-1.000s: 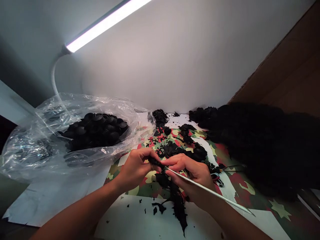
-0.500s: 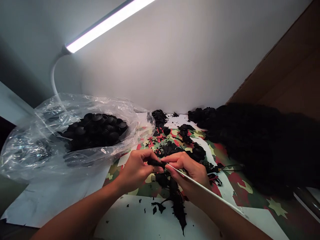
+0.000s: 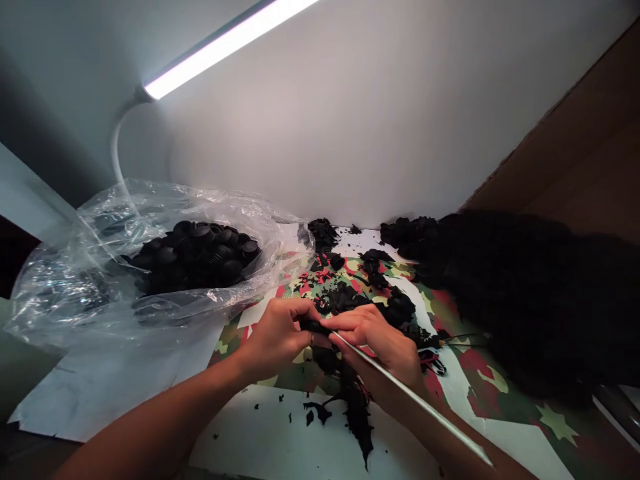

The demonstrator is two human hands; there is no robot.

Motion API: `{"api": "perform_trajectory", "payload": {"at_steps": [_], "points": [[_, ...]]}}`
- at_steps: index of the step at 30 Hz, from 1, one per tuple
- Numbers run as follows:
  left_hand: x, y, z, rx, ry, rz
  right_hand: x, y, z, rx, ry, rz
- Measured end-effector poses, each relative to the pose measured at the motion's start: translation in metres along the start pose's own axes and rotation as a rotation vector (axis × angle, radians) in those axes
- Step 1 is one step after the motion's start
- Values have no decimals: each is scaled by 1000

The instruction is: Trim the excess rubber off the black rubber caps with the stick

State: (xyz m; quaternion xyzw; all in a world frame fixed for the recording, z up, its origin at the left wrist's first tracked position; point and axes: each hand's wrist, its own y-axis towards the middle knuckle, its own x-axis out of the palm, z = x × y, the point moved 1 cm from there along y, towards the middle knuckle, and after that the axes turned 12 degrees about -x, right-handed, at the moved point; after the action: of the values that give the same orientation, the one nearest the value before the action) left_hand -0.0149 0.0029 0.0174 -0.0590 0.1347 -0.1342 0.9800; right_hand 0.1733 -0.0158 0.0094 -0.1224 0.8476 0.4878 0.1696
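My left hand pinches a small black piece between thumb and fingers. Fingers of my right hand are closed on a long thin pale rod, whose near end extends down over the right forearm. The rod's far tip meets the black piece, where both hands' fingertips come together. Much of the piece is hidden by the fingers. Torn black scraps lie just below the hands, with more black bits behind them on the patterned sheet.
A clear plastic bag at left holds several round black parts. A large black heap fills the right side. Scissors lie beside it. A lit lamp hangs above, before a pale wall.
The view has shifted slightly. The rod's near end has swung a little lower, and the black piece has turned slightly between the fingers. Both hands keep their hold.
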Motion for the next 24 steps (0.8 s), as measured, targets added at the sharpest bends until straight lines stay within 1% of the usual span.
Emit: {"api": "perform_trajectory", "payload": {"at_steps": [4,6,9,11,12,14,16,18,20,24], "points": [[-1,3,-2,-11,0,3,8,-2,0,-89,-154,56],[-2,4,-4,-18,4,0,10,-2,-2,-134,-209,37],[-1,3,-7,-42,-33,-29,10,0,-2,-160,-267,-30],[0,0,-5,-53,-76,-57,6,1,1,-145,-335,-20],[1,-1,-4,-51,-94,-65,2,1,4,-109,-371,0],[3,-4,0,-40,-110,-56,-5,2,11,41,-393,40],[3,-6,4,-31,-108,-30,-12,2,16,258,-304,39],[2,-5,6,-35,-112,-12,-17,3,18,433,-170,17],[1,-4,6,-37,-131,-1,-20,4,17,536,-72,-7],[-1,-1,1,-32,-270,-25,-22,4,14,637,24,0]]}}
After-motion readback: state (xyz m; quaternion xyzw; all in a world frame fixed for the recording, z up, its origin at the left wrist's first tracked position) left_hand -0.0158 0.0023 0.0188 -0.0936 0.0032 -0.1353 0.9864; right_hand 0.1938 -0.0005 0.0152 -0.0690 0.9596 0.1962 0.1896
